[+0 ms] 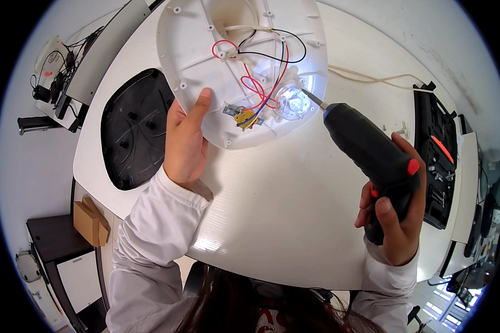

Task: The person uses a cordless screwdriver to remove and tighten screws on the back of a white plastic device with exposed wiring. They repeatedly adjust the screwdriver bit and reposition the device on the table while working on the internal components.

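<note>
My left hand (190, 139) grips the lower left rim of a white plastic housing (197, 61), thumb on its inner face and fingers hidden behind. Red, black and blue wires run across the inside, some to a yellow component on a metal bracket (243, 117) near the lower edge. In my right hand (401, 213) is a black cordless screwdriver (361, 139) with red buttons, my fingers wrapped round its handle. Its bit (312, 97) points at the edge of a clear round part (293, 102), lit by a bright light. Whether the bit sits in a screw I cannot tell.
A black plastic cover (136, 130) lies on the white table (278, 222) at the left. To the right stands an open black tool case (436, 161), with small white pieces (401, 130) beside it. A pale cable (372, 77) runs behind the housing. Cardboard (90, 222) rests on a dark cabinet.
</note>
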### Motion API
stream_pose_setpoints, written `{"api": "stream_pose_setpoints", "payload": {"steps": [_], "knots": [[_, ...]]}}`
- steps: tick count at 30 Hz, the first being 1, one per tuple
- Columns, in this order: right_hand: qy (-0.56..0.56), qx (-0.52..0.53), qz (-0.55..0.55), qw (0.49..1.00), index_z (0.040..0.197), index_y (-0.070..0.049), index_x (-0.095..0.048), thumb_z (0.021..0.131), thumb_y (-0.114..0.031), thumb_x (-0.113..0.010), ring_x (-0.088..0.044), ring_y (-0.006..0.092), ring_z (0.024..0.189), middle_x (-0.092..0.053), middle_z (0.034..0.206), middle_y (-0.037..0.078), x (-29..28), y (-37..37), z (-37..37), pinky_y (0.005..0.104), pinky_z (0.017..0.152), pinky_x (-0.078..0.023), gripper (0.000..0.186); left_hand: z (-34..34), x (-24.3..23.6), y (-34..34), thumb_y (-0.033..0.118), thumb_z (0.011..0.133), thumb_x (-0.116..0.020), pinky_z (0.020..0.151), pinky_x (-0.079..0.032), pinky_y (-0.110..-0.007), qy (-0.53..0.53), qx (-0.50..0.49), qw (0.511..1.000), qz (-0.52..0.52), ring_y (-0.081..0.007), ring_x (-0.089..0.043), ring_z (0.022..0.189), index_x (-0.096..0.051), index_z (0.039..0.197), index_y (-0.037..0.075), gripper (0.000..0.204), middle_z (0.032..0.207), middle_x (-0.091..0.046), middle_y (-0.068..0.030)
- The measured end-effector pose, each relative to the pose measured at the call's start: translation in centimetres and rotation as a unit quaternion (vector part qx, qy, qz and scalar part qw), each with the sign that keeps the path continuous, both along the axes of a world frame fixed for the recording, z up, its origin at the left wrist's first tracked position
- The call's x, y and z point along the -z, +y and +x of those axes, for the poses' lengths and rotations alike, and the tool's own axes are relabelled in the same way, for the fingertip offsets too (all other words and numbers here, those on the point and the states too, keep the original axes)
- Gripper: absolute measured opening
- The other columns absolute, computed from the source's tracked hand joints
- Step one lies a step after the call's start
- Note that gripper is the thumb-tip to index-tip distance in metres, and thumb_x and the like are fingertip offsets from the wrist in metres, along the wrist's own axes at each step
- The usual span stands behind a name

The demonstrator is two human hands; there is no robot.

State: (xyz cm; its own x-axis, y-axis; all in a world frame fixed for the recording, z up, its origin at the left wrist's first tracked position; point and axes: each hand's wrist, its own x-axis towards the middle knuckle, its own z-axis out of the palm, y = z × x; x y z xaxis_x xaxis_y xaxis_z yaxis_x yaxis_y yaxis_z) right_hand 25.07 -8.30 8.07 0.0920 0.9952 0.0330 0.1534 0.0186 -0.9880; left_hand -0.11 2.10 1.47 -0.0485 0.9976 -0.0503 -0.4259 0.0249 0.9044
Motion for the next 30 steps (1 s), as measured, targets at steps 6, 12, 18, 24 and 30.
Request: {"api": "stream_pose_setpoints", "payload": {"steps": [6,12,18,24,30], "knots": [[0.008,0.004,-0.003,1.0,0.139,0.0,-0.025,0.082,-0.036,-0.063,-0.053,0.0125,0.053,-0.053,0.075,0.011,-0.04,0.01,-0.1,0.0241,0.045,-0.046,0.077,-0.18,0.3,0.1,0.022,0.092,-0.058,0.091,-0.045,-0.03,0.0,-0.004,1.0,0.001,-0.0135,-0.056,0.106,-0.049,0.124,0.004,0.037,0.117,-0.058,-0.0036],[0.005,0.015,0.001,1.0,0.139,0.0,-0.025,0.082,-0.035,-0.063,-0.053,0.0124,0.054,-0.053,0.076,0.011,-0.03,0.1,-0.26,0.0239,0.045,-0.046,0.077,-0.17,0.35,0.12,0.021,0.091,-0.058,0.09,-0.045,-0.029,-0.003,-0.006,1.0,-0.001,-0.0131,-0.056,0.105,-0.05,0.122,0.005,0.036,0.116,-0.059,-0.0029],[-0.008,0.005,0.002,1.0,0.139,0.0,-0.025,0.081,-0.036,-0.064,-0.053,0.0123,0.054,-0.053,0.075,0.011,0.16,0.06,0.0,0.0239,0.045,-0.046,0.078,-0.09,0.1,0.01,0.022,0.091,-0.058,0.091,-0.044,-0.029,-0.002,-0.002,1.0,-0.003,-0.0132,-0.056,0.105,-0.05,0.122,0.005,0.036,0.116,-0.059,-0.003],[0.033,-0.046,-0.013,0.998,0.138,-0.003,-0.028,0.08,-0.004,-0.057,-0.052,0.0104,0.069,-0.048,0.109,0.014,-0.26,0.03,0.56,0.0221,0.056,-0.047,0.065,0.01,0.18,0.08,0.022,0.091,-0.058,0.091,-0.044,-0.03,0.002,-0.005,1.0,0.005,-0.0135,-0.056,0.105,-0.05,0.123,0.005,0.037,0.117,-0.058,-0.0035],[-0.047,-0.034,0.012,0.998,0.138,0.001,-0.027,0.08,-0.026,-0.062,-0.052,0.0113,0.059,-0.052,0.086,0.011,0.14,0.07,0.31,0.0227,0.048,-0.046,0.073,-0.28,0.51,0.13,0.021,0.091,-0.058,0.089,-0.045,-0.029,0.002,-0.002,1.0,0.012,-0.0138,-0.057,0.104,-0.049,0.123,0.004,0.037,0.116,-0.058,-0.0044]]}}
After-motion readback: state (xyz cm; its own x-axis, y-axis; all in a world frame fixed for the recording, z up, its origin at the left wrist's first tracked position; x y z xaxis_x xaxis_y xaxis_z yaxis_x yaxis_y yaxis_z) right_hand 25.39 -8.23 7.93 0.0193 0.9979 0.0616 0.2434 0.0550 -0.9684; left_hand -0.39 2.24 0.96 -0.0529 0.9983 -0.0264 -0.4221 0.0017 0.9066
